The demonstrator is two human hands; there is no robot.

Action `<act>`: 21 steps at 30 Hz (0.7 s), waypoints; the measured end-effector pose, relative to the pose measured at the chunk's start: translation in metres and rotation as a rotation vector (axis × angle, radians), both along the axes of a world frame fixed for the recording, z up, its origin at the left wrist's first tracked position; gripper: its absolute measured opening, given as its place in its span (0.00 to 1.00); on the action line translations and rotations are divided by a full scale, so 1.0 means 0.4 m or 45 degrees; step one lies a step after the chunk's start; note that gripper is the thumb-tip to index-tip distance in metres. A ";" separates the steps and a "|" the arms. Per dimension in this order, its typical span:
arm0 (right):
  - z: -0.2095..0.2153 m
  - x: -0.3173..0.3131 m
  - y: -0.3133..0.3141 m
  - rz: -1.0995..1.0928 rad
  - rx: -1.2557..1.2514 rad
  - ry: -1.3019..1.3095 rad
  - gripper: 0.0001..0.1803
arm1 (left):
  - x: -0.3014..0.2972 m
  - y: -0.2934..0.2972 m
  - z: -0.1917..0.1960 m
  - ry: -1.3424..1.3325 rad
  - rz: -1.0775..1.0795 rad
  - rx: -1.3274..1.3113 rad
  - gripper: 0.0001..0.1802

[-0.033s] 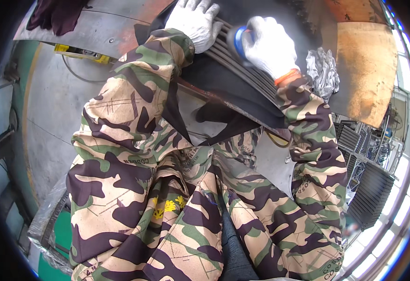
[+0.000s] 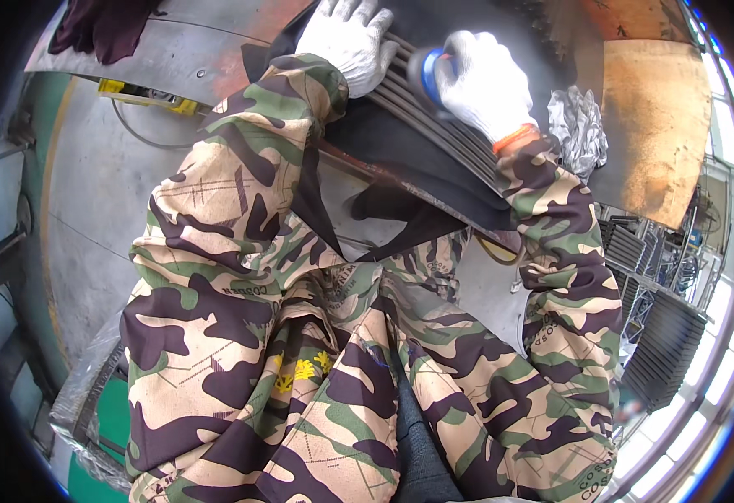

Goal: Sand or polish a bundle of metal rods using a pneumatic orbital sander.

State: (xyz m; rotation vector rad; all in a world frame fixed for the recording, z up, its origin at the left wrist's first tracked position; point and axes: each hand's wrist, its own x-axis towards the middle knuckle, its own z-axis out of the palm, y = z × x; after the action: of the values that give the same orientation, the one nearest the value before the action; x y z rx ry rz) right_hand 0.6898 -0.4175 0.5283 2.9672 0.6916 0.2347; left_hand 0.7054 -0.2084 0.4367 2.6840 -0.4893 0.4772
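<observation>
My left hand (image 2: 348, 44), in a white knit glove, lies flat with its fingers spread at the upper end of several long dark metal bars (image 2: 455, 132). The bars rest side by side on black cloth (image 2: 384, 138). My right hand (image 2: 486, 82), also in a white glove with an orange cuff, is closed around a blue, rounded object (image 2: 429, 75) over the bars. That object is smeared by motion and partly covered by my fingers, so I cannot make out its kind.
A crumpled grey-white cloth (image 2: 578, 130) lies right of my right hand, beside a rusty brown sheet (image 2: 656, 126). Dark cloth (image 2: 103, 25) sits at the far left. A yellow device (image 2: 145, 96) with a cable is below the table edge. Racked dark parts (image 2: 665, 348) stand at right.
</observation>
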 end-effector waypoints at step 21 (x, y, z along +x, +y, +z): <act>-0.007 -0.022 0.033 0.027 0.018 0.060 0.16 | -0.038 0.039 0.006 -0.002 0.010 0.039 0.30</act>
State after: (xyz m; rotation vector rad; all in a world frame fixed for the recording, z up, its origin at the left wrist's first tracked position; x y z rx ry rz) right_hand 0.6811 -0.4042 0.5255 2.9892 0.7299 0.1719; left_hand 0.6902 -0.1929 0.4390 2.7156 -0.4903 0.4780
